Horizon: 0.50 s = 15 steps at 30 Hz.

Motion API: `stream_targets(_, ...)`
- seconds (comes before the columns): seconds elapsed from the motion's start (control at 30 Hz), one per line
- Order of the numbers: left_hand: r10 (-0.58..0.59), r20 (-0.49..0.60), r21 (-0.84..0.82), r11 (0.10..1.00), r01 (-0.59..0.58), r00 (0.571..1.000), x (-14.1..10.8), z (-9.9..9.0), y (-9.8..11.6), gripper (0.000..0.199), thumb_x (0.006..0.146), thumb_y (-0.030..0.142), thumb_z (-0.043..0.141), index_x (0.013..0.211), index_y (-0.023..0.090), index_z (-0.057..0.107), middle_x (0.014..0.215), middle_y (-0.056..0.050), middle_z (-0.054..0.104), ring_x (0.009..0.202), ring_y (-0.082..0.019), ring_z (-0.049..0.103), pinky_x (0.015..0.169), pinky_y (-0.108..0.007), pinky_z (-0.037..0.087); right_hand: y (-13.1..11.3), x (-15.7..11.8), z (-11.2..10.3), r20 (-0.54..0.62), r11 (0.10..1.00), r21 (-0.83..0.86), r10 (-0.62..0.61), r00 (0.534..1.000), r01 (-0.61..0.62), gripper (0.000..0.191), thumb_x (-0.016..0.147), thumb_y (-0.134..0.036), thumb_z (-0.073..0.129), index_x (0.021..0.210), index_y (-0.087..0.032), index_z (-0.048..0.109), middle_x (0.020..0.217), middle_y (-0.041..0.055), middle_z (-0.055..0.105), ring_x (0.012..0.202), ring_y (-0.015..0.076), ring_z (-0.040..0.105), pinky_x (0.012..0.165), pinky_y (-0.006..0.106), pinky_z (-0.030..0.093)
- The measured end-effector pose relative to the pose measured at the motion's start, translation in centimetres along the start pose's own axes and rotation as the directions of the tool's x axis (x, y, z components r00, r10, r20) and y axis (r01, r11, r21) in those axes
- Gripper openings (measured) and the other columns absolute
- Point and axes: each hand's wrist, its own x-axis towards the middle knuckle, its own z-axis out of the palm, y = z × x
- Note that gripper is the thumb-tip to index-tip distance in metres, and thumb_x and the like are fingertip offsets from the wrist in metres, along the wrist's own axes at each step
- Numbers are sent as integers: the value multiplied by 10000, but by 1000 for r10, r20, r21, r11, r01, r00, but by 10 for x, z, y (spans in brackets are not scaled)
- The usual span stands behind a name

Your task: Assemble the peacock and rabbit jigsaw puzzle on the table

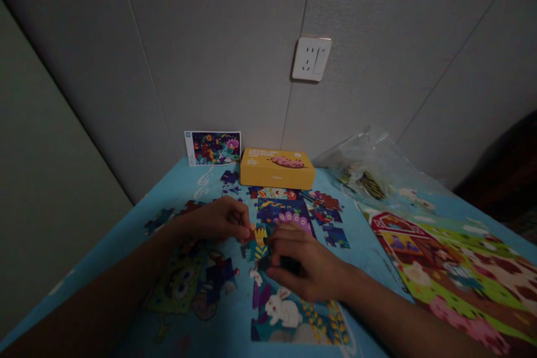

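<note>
My left hand [229, 221] is closed, thumb and forefinger pinched at the edge of a teal and orange puzzle piece [247, 249]. Close by on the right, my right hand [297, 260] curls its fingers around a dark puzzle piece [264, 263], mostly hidden by the fingers. Between the hands lies a section with yellow leaves [260, 236]. Above them is a joined purple section [272, 211] with a pink scalloped shape. Below my right hand, a joined section with a white rabbit [283, 310] lies flat on the blue patterned cloth [168, 193].
Loose pieces [335, 236] lie to the right, with others [222, 274] under my left forearm. A yellow box [277, 169] and a picture card [216, 149] stand by the wall. A clear plastic bag [369, 162] and a farm puzzle [453, 274] are on the right.
</note>
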Motion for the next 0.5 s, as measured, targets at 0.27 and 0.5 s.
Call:
stream_targets(0.27, 37, -100, 88, 996, -28, 994, 5, -1, -4, 257, 728, 396, 707, 729, 146, 650, 617, 10, 673, 495, -87, 542, 460, -175, 366, 3, 0, 0, -86, 991, -30, 126, 988, -129, 142, 843, -125, 527, 954, -201, 572, 888, 42, 652, 827, 179, 583, 804, 330, 426)
stream_targets(0.5, 139, -412, 257, 966, -32, 900, 4, -17, -3, 260, 790, 393, 640, 859, 146, 685, 713, -10, 712, 582, -118, 615, 538, -197, 441, 19, -2, 2, -227, 951, -61, 282, 932, -302, 174, 883, -159, 532, 1023, -206, 626, 879, 46, 657, 834, 192, 596, 797, 349, 457)
